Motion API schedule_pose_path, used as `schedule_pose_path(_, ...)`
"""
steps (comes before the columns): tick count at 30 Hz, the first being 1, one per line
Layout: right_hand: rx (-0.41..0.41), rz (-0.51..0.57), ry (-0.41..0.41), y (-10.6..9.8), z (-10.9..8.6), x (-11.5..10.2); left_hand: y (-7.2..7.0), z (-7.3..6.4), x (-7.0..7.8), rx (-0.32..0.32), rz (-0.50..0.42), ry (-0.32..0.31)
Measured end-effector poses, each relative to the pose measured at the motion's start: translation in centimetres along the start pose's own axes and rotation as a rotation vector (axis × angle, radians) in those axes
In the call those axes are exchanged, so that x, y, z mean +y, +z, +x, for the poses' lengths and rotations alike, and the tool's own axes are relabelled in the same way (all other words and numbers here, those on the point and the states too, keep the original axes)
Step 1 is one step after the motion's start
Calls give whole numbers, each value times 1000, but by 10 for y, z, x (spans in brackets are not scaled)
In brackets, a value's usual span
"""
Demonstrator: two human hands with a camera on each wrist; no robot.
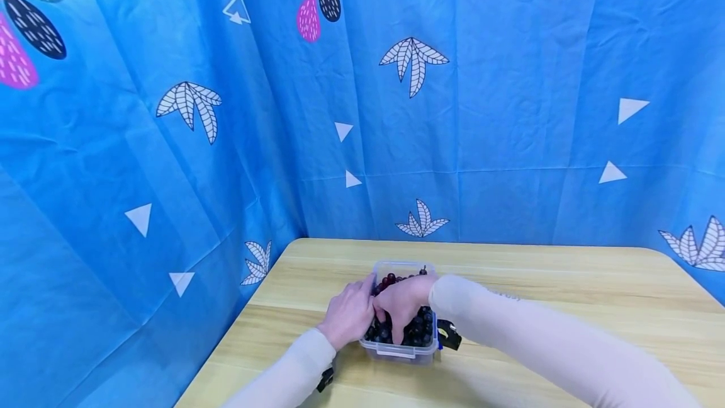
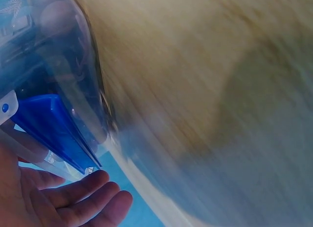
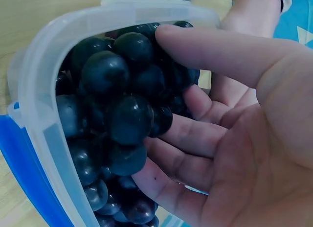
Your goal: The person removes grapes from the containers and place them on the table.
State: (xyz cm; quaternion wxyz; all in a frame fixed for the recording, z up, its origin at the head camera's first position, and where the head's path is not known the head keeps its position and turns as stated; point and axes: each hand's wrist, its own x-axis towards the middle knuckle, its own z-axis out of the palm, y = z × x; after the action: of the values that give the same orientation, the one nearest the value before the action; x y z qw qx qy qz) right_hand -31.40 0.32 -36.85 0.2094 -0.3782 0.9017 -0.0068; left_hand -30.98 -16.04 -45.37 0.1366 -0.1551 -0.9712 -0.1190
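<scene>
A clear plastic container (image 1: 397, 352) with blue side latches stands on the table, filled with dark grapes (image 1: 420, 327). My left hand (image 1: 349, 313) holds the container's left rim; in the left wrist view its fingers (image 2: 80, 190) curve beside the blue latch (image 2: 55, 129). My right hand (image 1: 403, 304) reaches into the container from the right. Close up in the right wrist view, its thumb (image 3: 205, 48) lies on top of the dark grapes (image 3: 129, 117) and its fingers curl round their side. Redder grapes (image 1: 389, 280) show toward the container's far end.
The light wooden table (image 1: 527, 276) extends to the right and behind the container. Blue patterned cloth (image 1: 498, 112) hangs along the back and left sides. A black strap (image 1: 449, 334) is on my right wrist, close to the container's right side.
</scene>
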Motion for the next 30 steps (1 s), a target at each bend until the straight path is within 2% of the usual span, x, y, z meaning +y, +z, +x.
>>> schedule_pose_path(8,31,-33,-3,4,-1,-4,1,-1,0,-2,15,11)
schedule_pose_path(18,54,-50,-48,7,-3,-1,1,0,-1,-7,35,15)
schedule_pose_path(25,56,-29,-109,7,-5,2,2,0,-2,0,49,31)
schedule_pose_path(30,40,5,-110,6,-6,4,1,-1,-2,-3,59,37)
